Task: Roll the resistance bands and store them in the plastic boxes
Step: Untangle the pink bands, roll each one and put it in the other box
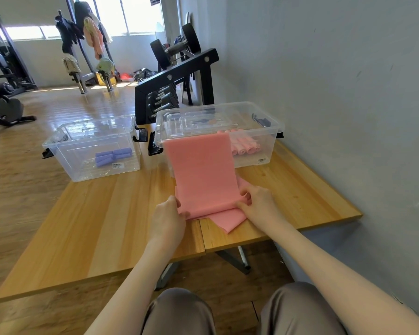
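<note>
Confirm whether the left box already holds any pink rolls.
No: the left box holds only purple rolls; the pink rolls lie in the right box.

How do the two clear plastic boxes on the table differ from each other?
The left box holds a few purple rolls; the right box holds pink rolls. A pink band hangs over the right box's front rim down to both hands; nothing hangs over the left box. The right box looks bigger and stands nearer the wall. Both are clear, open-topped, with a lid lying inside and dark latches.
</note>
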